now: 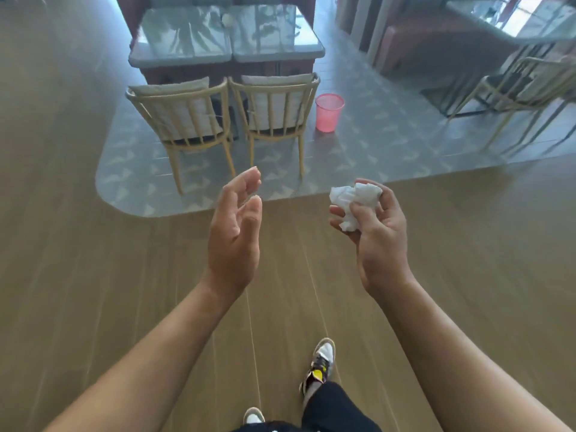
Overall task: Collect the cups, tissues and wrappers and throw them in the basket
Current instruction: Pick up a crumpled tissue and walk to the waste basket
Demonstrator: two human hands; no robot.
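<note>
Right hand [377, 241]: raised ahead of me at mid-height, palm turned up and inward. Its fingers [338, 213] curl beneath a crumpled white tissue [352, 199] and the thumb presses down across the front of it. The wad sits in the fingertips rather than deep in the palm, with its upper and left parts standing clear of the grip.

Left hand [233, 232]: level with the right, well apart from it, palm facing right. I hold nothing in it; the fingers are loosely extended, slightly bent at the tips, thumb alongside.

Basket [329, 113]: pink, upright on the grey tiled floor [374, 141], beyond both hands and just beside the right-hand one of two wooden chairs [274, 104]. It lies far ahead of the tissue, slightly left of it in view.

Worktop [224, 42]: glass-topped, behind the chairs. A small pale object [227, 18] rests near its far middle; too blurred to identify.

I stand on wood-look flooring, one shoe [322, 360] forward below the right forearm
</note>
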